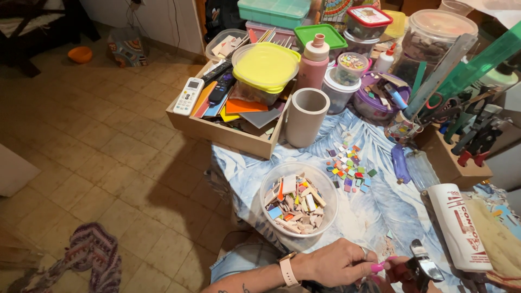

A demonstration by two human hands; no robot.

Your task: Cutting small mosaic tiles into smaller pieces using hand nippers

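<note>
Just beyond the left hand (336, 264): bowl of tile pieces (299, 198). Farther back, loose tiles (349, 167) on the cloth (380, 211). Right of the right hand (399, 269): tube (459, 226). Behind the bowl: cup (306, 116), then wooden tray (228, 133).

Head view, steeply down, close over table (374, 211)

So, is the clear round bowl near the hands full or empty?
Partly full. The clear bowl holds a heap of broken tile pieces in mixed colours, lying below its rim and above the left hand.
</note>
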